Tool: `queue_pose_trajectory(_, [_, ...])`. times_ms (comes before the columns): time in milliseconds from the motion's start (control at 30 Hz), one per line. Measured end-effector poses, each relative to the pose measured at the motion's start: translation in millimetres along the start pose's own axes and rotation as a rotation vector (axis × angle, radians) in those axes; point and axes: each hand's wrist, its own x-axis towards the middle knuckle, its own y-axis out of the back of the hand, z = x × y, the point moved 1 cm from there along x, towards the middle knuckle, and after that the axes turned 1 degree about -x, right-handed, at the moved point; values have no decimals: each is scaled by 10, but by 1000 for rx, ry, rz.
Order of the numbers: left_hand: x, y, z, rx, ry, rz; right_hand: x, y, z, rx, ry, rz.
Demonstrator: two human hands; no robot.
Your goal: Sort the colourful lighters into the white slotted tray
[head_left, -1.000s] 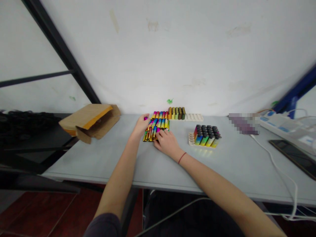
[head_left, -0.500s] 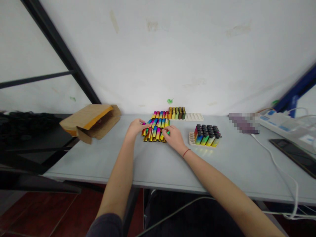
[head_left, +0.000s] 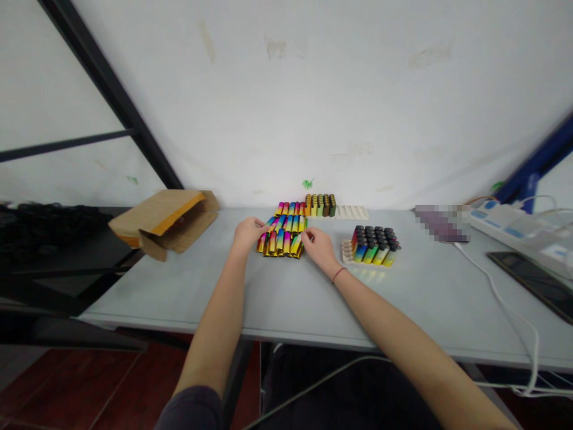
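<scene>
Grey table (head_left: 188, 286) by a white wall (head_left: 286, 89), rainbow lighters (head_left: 282, 237) lying in tight rows.
Those rows sit between the left hand (head_left: 247, 234) and right hand (head_left: 319, 247), fingers curled at their edges; whether either hand grips one, I can't tell. Just right, black-topped lighters (head_left: 375, 246) stand upright in a white tray (head_left: 345, 251).

Soft, even indoor light, faint shadows, frame edges bowed and slightly blurred
</scene>
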Motion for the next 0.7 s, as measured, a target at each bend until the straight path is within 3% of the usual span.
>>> queue_pose_trajectory(467, [92,37,-132,-311,75,-111,-13,-27,7,-59,32,-27])
queue_pose_trajectory(700, [92,-62,-126,-489,117,-179,-23,-15,-27,-101,23,-65])
